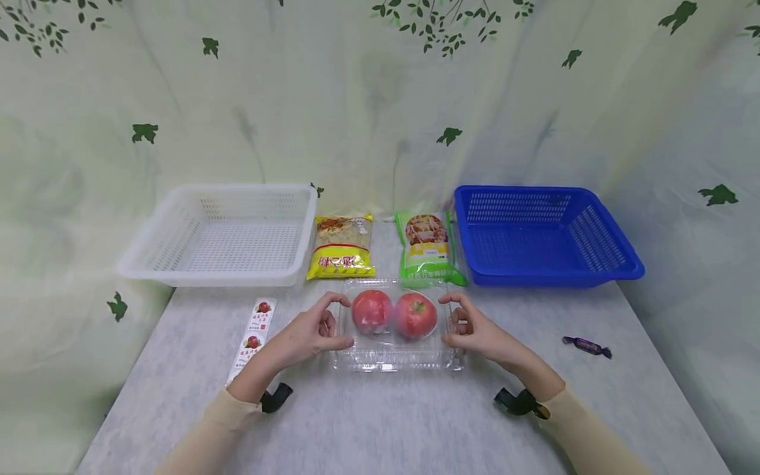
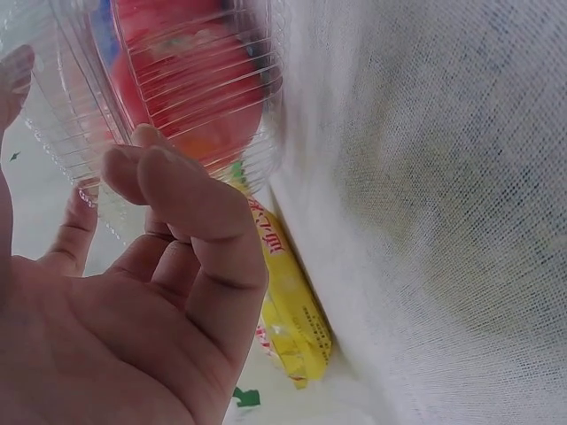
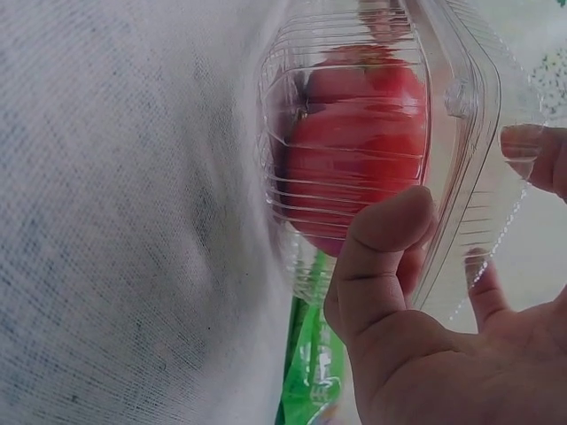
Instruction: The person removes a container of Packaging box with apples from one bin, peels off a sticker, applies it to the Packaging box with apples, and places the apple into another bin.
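Note:
A clear plastic box [image 1: 394, 359] with its lid down lies on the table, two red apples [image 1: 371, 311] side by side inside it. My left hand [image 1: 309, 333] grips the box's left side, fingers and thumb curled at its edge; the left wrist view shows the curled fingers [image 2: 199, 199] against the ribbed wall. At the right side, my right hand [image 1: 477, 330] grips the box in the same way. In the right wrist view, a fingertip [image 3: 394, 217] touches the ribbed wall beside an apple [image 3: 354, 164].
A white basket [image 1: 208, 277] stands back left and a blue basket [image 1: 552, 274] back right. Between them lie a yellow packet [image 1: 341, 257] and a green packet [image 1: 429, 254]. A sticker strip [image 1: 252, 342] is partly behind my left arm; a purple-wrapped candy [image 1: 588, 346] lies right.

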Available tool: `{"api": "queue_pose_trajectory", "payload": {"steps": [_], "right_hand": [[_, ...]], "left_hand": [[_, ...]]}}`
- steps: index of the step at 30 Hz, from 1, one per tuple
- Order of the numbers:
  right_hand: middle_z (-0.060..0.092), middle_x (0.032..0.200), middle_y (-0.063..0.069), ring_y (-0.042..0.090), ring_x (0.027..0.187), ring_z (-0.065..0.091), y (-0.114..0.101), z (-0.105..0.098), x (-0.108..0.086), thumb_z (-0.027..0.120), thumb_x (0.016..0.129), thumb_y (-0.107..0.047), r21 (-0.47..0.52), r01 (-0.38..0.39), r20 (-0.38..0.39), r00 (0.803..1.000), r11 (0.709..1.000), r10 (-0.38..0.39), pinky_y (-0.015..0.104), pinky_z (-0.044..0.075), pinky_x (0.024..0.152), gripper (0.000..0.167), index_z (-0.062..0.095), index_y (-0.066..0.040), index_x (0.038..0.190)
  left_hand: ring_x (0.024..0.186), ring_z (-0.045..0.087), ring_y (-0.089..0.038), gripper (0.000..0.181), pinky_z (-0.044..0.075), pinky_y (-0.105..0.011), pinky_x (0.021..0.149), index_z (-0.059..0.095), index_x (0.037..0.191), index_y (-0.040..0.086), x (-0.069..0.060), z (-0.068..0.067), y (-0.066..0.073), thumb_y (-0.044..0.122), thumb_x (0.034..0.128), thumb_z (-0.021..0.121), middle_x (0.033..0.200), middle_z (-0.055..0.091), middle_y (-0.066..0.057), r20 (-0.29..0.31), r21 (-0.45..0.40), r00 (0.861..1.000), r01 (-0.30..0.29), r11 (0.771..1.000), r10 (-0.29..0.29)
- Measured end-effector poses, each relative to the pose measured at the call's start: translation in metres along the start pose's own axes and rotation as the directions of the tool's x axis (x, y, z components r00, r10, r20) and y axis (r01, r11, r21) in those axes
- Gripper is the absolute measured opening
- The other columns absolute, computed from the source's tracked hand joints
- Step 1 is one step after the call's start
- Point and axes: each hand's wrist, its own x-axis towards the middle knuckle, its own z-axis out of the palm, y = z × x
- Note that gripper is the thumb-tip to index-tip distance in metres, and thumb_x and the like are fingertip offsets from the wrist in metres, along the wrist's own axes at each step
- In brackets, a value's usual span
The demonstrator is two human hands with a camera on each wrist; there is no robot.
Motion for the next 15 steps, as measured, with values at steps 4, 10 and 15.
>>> {"api": "queue_pose_trajectory", "payload": {"steps": [4, 10, 15], "right_hand": [[0.049, 0.104, 0.011, 0.021, 0.082, 0.053, -0.0023, -0.0030, 0.0007, 0.074, 0.096, -0.017, -0.006, 0.012, 0.000, 1.000, 1.000, -0.012, 0.028, 0.047, 0.064, 0.072, 0.032, -0.019, 0.154], [0.050, 0.105, 0.011, 0.021, 0.081, 0.055, 0.0001, -0.0044, -0.0010, 0.075, 0.097, -0.019, 0.002, 0.007, 0.022, 1.000, 1.000, -0.007, 0.029, 0.051, 0.065, 0.075, 0.031, -0.022, 0.157], [0.050, 0.109, 0.012, 0.020, 0.077, 0.059, -0.0001, -0.0071, -0.0007, 0.074, 0.100, -0.022, 0.016, -0.009, 0.055, 0.998, 1.000, 0.008, 0.033, 0.057, 0.067, 0.079, 0.025, -0.029, 0.162]], "left_hand": [[0.069, 0.054, -0.016, 0.067, 0.044, -0.025, 0.060, 0.048, 0.141, 0.022, 0.0022, -0.0012, 0.0003, 0.032, 0.0874, 0.087, 0.079, 0.057, -0.004, 0.000, -0.017, 1.000, 0.007, 1.000, -0.007], [0.069, 0.056, -0.015, 0.067, 0.046, -0.025, 0.061, 0.047, 0.142, 0.024, 0.0000, -0.0004, 0.0006, 0.035, 0.0884, 0.086, 0.081, 0.058, -0.003, 0.010, 0.003, 1.000, 0.011, 1.000, -0.011], [0.069, 0.059, -0.014, 0.067, 0.049, -0.026, 0.060, 0.046, 0.143, 0.026, 0.0003, -0.0018, -0.0007, 0.036, 0.0899, 0.085, 0.085, 0.062, -0.003, 0.021, 0.005, 1.000, -0.002, 1.000, 0.002]]}}
